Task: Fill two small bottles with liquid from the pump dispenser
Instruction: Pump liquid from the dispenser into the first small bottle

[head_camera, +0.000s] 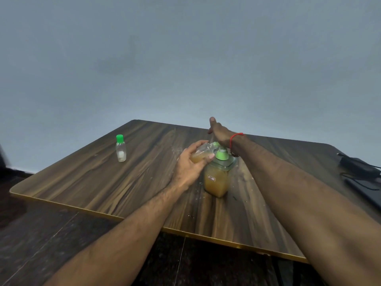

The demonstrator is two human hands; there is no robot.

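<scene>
Tilting the small bottle (201,153) onto its side, the left hand (190,168) wraps its fingers (199,143) and thumb around the clear body so the mouth meets the green spout of the pump dispenser (219,174); that lean is presumably what lets the liquid run in without dripping on the tabletop (115,182). The bottle's long axis lies close to level, neck pointing right toward the pump and base toward the left, with amber liquid pooled along its lower side. The dispenser stands upright near the middle of the tabletop. The right hand (219,132) reaches over the pump with its fingers straight and holding nothing; the heel of the palm or wrist seems to bear on the pump head, though the contact is hidden. The second bottle (120,148), capped green, stands upright well apart to the left, apparently almost empty.
</scene>
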